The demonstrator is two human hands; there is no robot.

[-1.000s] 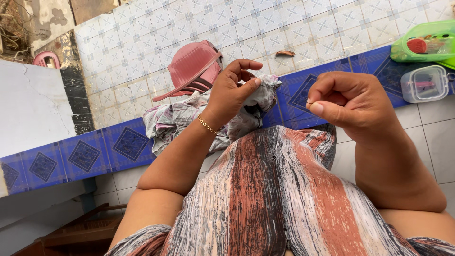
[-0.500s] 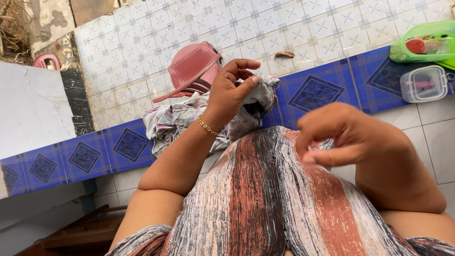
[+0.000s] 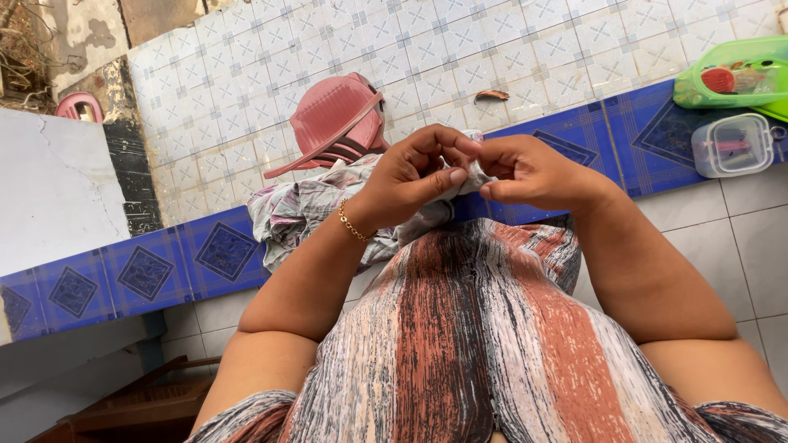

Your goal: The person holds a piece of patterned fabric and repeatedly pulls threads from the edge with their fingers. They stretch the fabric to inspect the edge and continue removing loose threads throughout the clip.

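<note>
The left hand [image 3: 410, 176] is pinching a fold of soft, crumpled cloth [image 3: 304, 209], thumb pressing against curled fingers, so its grip is clenched on the fabric. A thin gold chain bracelet [image 3: 353, 223] is circling the wrist. The right hand [image 3: 533, 172] is meeting it from the other side, fingertips bunching together right against the left thumb; its grip is closed, pinching at the same small peak of cloth between the two hands, though whether it is holding anything finer I cannot tell.

The cloth is a light, rumpled printed fabric in greys and pale pinks, and it is trailing down from the hands and lying in a loose heap on the blue patterned tile ledge [image 3: 148, 271], just in front of the person's striped dress [image 3: 460, 344], whose bands are running rust, grey and black.

Behind the heap, touching it, a pink ribbed plastic basket [image 3: 328, 115] is lying tilted on the pale square floor tiles [image 3: 509, 49]. Well apart to the right, a clear rounded plastic box [image 3: 730, 146] is sitting on the ledge, with a glossy green plastic case [image 3: 730, 74] just beyond it. A small brown scrap [image 3: 491, 96] is lying on the pale tiles.
</note>
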